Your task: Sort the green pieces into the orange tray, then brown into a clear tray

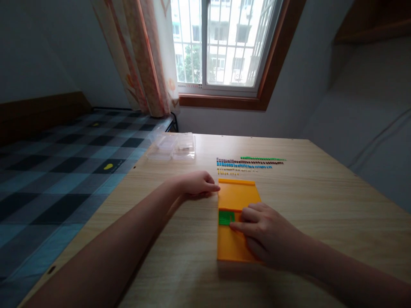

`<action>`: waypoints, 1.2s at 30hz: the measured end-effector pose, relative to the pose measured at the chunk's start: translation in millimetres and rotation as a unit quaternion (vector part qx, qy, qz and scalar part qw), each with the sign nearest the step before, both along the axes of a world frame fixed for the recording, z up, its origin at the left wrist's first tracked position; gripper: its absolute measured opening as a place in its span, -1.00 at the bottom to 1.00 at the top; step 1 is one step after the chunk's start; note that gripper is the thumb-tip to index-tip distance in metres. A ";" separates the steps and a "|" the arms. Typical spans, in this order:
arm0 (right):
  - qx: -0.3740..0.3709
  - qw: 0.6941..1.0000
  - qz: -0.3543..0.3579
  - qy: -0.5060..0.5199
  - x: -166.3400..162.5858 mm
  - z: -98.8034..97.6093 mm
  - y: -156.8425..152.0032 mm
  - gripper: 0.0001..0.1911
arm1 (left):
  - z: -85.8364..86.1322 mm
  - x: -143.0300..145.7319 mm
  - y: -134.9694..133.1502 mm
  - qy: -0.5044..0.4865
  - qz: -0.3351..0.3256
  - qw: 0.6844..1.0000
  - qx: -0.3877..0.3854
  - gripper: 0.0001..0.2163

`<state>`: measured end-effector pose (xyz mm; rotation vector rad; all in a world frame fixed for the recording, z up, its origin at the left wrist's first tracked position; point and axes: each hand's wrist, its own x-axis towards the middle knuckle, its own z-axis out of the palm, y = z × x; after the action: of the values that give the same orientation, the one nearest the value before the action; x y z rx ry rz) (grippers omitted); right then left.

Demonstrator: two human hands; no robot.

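Observation:
A long orange tray (239, 194) lies on the table, with a raised bar across its middle. My left hand (199, 184) rests on the table to its left; the index finger is stretched to the tray's upper left edge, the other fingers curled. Just below the bar, a flat group of green pieces (224, 218) fills the left corner of the lower section. My right hand (260, 226) lies over the tray's right side, its index fingertip touching the right edge of the green pieces. It covers part of the tray. I see nothing held in either hand.
Beyond the tray, rows of tiny green pieces (263, 158), dark brown pieces (257, 162), blue pieces (227, 164) and yellow pieces (224, 173) are lined up. Clear plastic boxes (184, 147) stand at the table's far left corner. A bed with a checked cover (80, 171) adjoins the left.

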<state>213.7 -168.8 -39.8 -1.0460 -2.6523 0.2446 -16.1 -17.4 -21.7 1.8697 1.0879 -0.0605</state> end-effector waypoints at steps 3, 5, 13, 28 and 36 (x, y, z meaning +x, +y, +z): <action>0.001 1.000 0.002 0.002 -0.5 0.9 -0.2 -0.60 | 0.1 0.0 0.1 0.003 0.001 1.000 -0.005 -0.52; 0.003 1.000 0.004 0.006 0.5 1.2 -0.2 -0.59 | -0.1 -0.1 0.5 0.002 0.001 1.000 -0.008 -0.52; 0.024 0.999 -0.004 0.036 12.2 2.8 4.6 -0.66 | -2.3 -1.2 1.3 -0.002 0.003 1.000 -0.006 -0.52; 0.013 1.000 0.003 0.023 5.4 -1.9 5.4 -0.62 | -1.1 0.0 2.1 -0.005 -0.002 1.000 -0.007 -0.51; 0.020 0.999 0.004 0.025 2.6 2.0 6.0 -0.62 | -1.2 -0.3 2.6 -0.003 0.000 1.000 -0.001 -0.49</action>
<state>216.3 -162.8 -37.7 -1.0043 -2.6062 0.2159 -16.4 -14.8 -22.9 1.8670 1.0843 -0.0553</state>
